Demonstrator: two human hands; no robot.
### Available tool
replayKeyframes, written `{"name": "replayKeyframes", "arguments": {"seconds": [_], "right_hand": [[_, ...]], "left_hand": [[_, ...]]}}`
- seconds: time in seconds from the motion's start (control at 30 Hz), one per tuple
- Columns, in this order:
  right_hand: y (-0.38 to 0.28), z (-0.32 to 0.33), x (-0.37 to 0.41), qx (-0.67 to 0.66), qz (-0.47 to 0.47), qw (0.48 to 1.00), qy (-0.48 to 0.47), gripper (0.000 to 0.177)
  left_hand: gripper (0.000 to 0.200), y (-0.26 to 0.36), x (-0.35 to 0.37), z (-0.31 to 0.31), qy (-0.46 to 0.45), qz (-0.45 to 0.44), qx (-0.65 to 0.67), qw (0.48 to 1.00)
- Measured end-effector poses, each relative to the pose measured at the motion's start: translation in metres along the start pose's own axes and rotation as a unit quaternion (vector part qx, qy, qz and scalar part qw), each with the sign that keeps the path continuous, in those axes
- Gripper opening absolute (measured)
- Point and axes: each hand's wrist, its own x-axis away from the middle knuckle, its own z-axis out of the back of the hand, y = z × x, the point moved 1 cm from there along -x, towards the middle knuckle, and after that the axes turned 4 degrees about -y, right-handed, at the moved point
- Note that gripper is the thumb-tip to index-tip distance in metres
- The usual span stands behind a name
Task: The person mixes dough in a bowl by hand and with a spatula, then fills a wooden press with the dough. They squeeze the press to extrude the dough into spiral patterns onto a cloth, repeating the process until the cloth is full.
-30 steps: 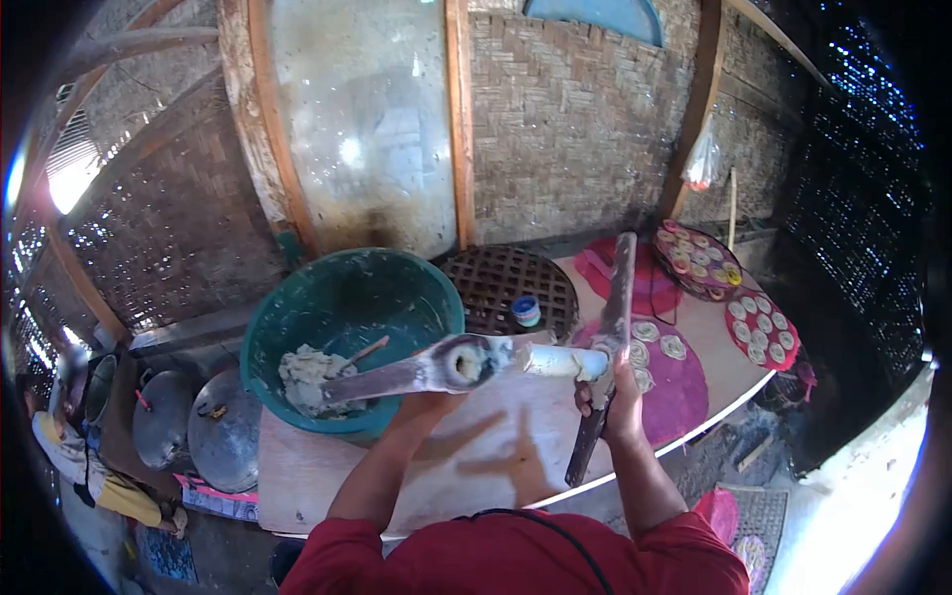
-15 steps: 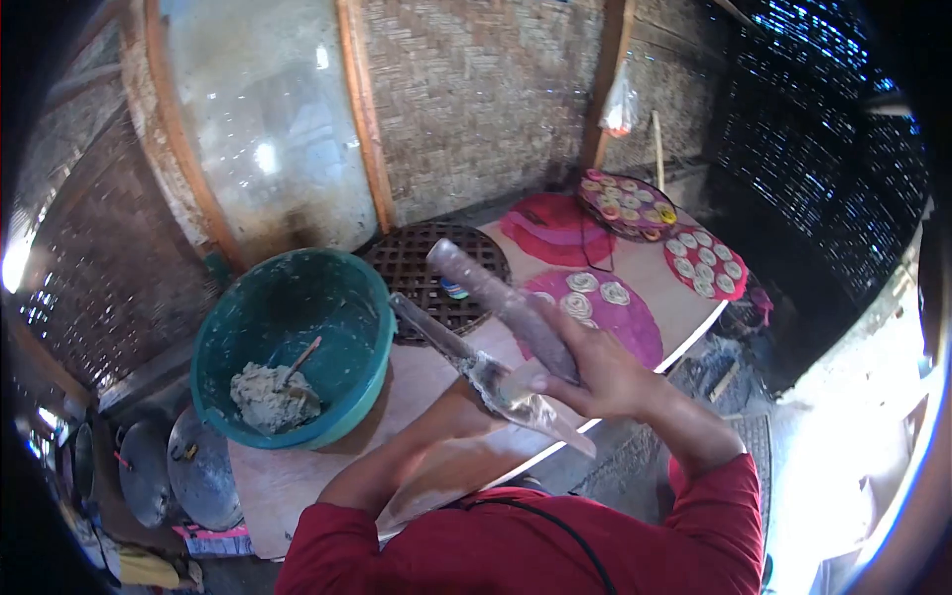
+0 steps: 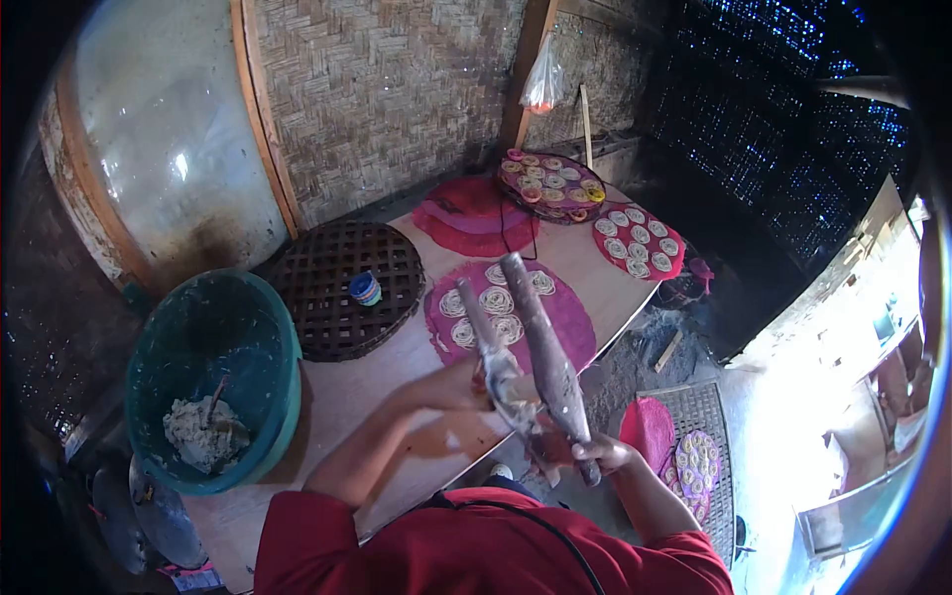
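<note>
My left hand [image 3: 484, 387] is wrapped round the middle of a wooden tool [image 3: 482, 322] with pale dough smeared on it. Its fingers are partly hidden behind the tool. My right hand [image 3: 607, 455] grips the lower end of a thick wooden rod [image 3: 543, 352], which slants up beside the tool. Both are held over the front edge of the table. Just beyond them, several coiled dough rounds [image 3: 498, 300] lie on a pink-purple round sheet [image 3: 567, 315].
A green basin [image 3: 288, 387] with dough [image 3: 205, 434] and a stick stands at left. Behind are a dark woven tray [image 3: 327, 256] with a small blue container [image 3: 365, 289], red sheets [image 3: 466, 235] and more dough rounds [image 3: 638, 263]. Another woven rack [image 3: 723, 412] is at lower right.
The camera view has swung right, bringing the lower-right rack into sight. The tool and rod are now more upright, and my right hand is lower, at the rod's bottom end.
</note>
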Motion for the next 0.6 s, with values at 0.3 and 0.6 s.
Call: {"name": "replayKeyframes", "arguments": {"seconds": [0.3, 0.6], "right_hand": [[-0.122, 0.025, -0.008, 0.437, 0.157, 0.825, 0.323, 0.079], [-0.181, 0.108, -0.015, 0.158, -0.019, 0.959, 0.236, 0.05]], "left_hand": [[0.12, 0.079, -0.165, 0.085, 0.325, -0.137, 0.257, 0.9], [0.099, 0.018, -0.261, 0.153, 0.479, 0.042, 0.228, 0.847]]}}
